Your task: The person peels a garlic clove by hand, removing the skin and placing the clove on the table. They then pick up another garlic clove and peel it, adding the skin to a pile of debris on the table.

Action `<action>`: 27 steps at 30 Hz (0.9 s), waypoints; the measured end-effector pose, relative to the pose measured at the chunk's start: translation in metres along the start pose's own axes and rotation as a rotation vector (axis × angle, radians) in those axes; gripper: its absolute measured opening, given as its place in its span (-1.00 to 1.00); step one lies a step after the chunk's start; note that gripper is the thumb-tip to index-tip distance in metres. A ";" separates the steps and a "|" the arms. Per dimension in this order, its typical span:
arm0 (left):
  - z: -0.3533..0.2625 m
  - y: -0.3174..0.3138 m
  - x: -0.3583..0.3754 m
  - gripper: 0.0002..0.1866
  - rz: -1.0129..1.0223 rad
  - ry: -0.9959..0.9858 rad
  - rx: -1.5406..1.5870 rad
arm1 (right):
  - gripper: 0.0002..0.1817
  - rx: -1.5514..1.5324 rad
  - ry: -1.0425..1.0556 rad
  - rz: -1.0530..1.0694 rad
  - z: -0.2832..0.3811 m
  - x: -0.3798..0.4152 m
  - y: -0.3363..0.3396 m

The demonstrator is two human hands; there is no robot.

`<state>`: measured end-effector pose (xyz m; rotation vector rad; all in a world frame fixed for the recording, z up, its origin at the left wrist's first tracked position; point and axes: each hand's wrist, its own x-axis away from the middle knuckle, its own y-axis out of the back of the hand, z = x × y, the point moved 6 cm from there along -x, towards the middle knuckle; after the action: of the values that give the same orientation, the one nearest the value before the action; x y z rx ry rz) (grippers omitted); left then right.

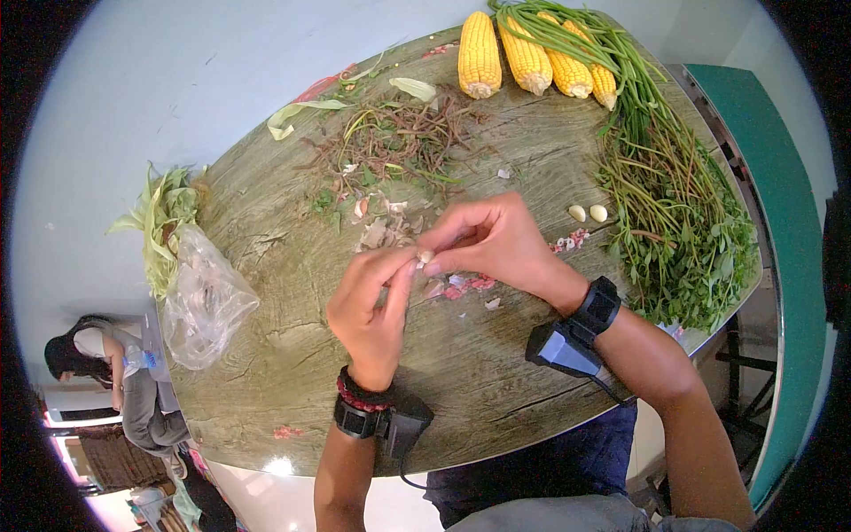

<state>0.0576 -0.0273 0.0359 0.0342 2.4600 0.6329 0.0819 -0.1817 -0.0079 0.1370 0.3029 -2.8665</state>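
Observation:
Between the fingertips of both hands is a small garlic clove [424, 257], partly covered by the fingers. My left hand [370, 301] pinches it from the left, thumb and forefinger together. From the right, my right hand [496, 239] pinches at the same clove. Bits of papery garlic skin [383, 232] lie on the table just beyond the hands, and reddish-white scraps [470, 285] lie beneath them. Two peeled garlic cloves [588, 214] rest side by side to the right of my right hand.
On the wooden table [292, 372] lie corn cobs [480, 58], long green beans [612, 44], leafy greens [678, 230] and a heap of stems [408, 133]. A clear plastic bag [206, 301] and corn husks [164, 222] sit at the left edge. A person [115, 372] sits beyond.

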 end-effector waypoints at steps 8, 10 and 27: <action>-0.004 0.002 0.000 -0.83 0.020 -0.133 -0.139 | -0.80 0.068 -0.084 -0.002 0.005 0.003 -0.001; -0.003 0.002 0.000 -0.84 0.017 -0.064 -0.095 | -0.80 0.068 -0.103 0.006 0.006 0.003 -0.002; 0.001 0.002 0.001 -0.83 -0.029 0.033 0.004 | -0.80 0.032 -0.177 -0.021 0.000 0.001 0.001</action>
<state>0.0571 -0.0253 0.0358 -0.0104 2.4889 0.6201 0.0808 -0.1827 -0.0080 -0.1141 0.2255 -2.8794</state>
